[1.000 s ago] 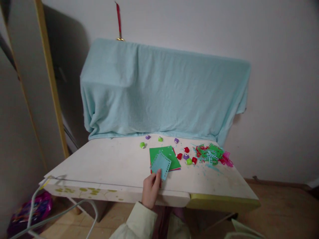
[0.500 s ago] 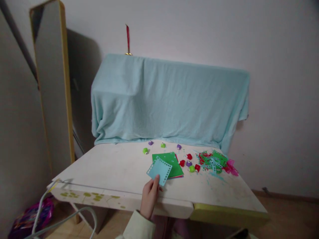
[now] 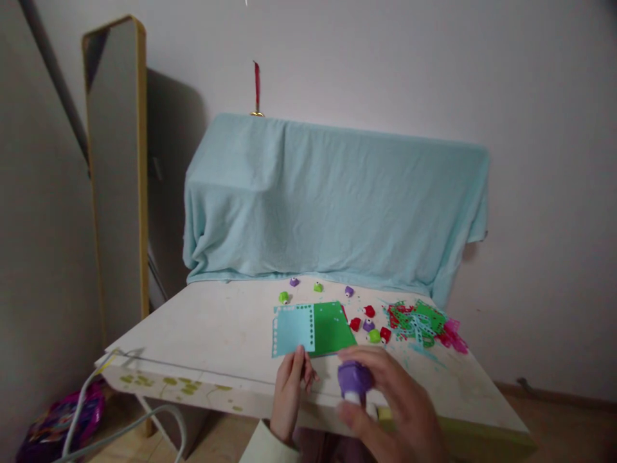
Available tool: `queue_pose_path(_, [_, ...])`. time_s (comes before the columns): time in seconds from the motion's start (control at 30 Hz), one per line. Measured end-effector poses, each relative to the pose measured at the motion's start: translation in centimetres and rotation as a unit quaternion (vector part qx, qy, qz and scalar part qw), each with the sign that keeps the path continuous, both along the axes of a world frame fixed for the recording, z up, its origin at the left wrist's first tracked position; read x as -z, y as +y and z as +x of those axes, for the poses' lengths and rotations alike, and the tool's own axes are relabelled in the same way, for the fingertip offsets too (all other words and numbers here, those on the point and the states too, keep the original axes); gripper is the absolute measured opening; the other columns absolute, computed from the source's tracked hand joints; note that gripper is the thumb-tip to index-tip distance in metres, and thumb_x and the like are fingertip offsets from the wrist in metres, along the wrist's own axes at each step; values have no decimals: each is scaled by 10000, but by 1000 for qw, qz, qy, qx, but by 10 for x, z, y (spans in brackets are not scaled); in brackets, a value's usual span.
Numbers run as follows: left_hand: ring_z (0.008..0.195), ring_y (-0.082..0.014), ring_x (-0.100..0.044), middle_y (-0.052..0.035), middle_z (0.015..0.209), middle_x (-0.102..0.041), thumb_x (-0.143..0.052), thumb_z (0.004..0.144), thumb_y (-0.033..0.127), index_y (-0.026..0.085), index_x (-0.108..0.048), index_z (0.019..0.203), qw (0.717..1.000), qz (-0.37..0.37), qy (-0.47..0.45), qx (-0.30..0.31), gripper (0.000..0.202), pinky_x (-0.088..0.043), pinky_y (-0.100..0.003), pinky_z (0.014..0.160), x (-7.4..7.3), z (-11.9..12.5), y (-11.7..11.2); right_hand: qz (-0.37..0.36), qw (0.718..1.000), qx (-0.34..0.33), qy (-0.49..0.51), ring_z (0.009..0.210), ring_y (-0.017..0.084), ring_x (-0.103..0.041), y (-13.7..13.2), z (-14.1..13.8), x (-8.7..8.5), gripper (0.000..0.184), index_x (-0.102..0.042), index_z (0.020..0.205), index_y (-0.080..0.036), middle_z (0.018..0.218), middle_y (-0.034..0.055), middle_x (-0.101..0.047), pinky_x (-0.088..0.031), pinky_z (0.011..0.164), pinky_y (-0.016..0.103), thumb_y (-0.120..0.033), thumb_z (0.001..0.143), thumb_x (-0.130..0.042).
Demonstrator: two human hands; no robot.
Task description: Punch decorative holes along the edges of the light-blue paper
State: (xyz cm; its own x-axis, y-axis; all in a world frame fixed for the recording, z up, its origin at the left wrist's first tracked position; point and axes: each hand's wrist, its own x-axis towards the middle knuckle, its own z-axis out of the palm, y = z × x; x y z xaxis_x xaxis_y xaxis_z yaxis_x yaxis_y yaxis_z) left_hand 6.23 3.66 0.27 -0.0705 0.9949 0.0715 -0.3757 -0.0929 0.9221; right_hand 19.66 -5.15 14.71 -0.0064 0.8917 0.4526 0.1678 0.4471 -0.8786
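White table [image 3: 212, 328]; pale wall [image 3: 366, 64] behind; blue paper [image 3: 292, 329]

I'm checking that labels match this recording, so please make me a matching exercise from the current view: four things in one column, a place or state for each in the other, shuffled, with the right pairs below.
Things
1. Left hand
2. Mirror
3. Right hand
4. Paper scraps

Places and states
A. Grips a purple item
B. Heaped toward the right end of the table
C. Pinches a light blue sheet with rows of holes
D. Upright, left of the draped cloth

Right pairs: 1-C, 2-D, 3-A, 4-B
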Motion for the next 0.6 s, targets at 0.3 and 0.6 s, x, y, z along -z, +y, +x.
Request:
queue_pose_path(0.3, [573,-109,-452,23,596,-470,-462,898,417,150,-516,674,979,72,188,17,352,-360,-217,570,6,3,-6,-126,978,-49,157,773,182,-580,56,-10,105,319,-588,1075,-175,1065,100,-584,-454,560,211,-376,842,-675])
queue_pose_path(0.6, [546,-119,-463,8,508,-480,-477,876,437,130,-565,569,961,82,259,50,443,-344,-227,567,-1,3,-4,-126,978,-11,168,678,150,-524,62,-3,111,336,-587,1048,-137,810,57,-611,-422,575,214,-386,842,-681])
